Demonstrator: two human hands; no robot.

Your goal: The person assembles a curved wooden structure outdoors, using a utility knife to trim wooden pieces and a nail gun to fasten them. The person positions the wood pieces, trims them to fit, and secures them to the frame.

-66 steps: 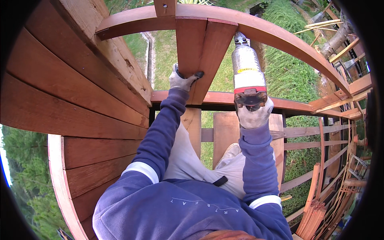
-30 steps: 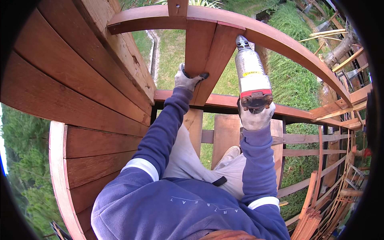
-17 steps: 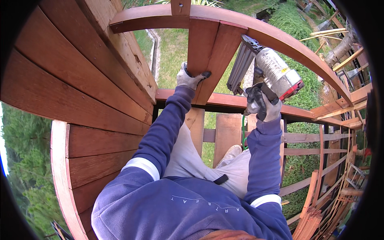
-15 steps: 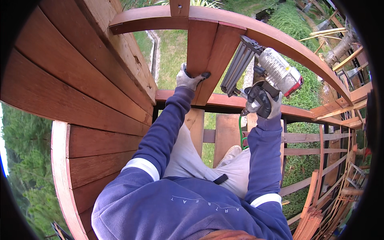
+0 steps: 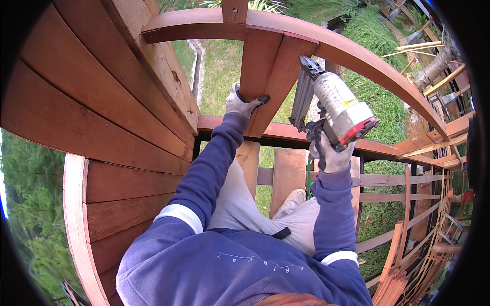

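Note:
Two reddish-brown boards lie side by side, the left board (image 5: 259, 58) and the right board (image 5: 287, 71). They span from the curved wooden beam (image 5: 380, 61) at the far side to the straight rail (image 5: 279, 129) nearer me. My left hand (image 5: 245, 103), in a light glove with dark fingertips, grips the left board's edge, its thumb laid across the top. My right hand (image 5: 334, 155), also gloved, is closed round the handle of a nail gun (image 5: 338, 97) with a silver body and red-trimmed end cap. The gun's nose is beside the right board's far end; contact is unclear.
Wide planks (image 5: 87, 102) form a wall at my left, with a rough post (image 5: 153, 61) beside it. Below are walking boards (image 5: 289, 173) with gaps between them, my shoe (image 5: 292, 201) and a green hose (image 5: 309, 178). Grass lies beneath; slatted framing (image 5: 403, 178) stands at right.
The nail gun has swung leftward and tilted in my right hand, its nose coming closer to the right board. My left hand keeps its grip on the board.

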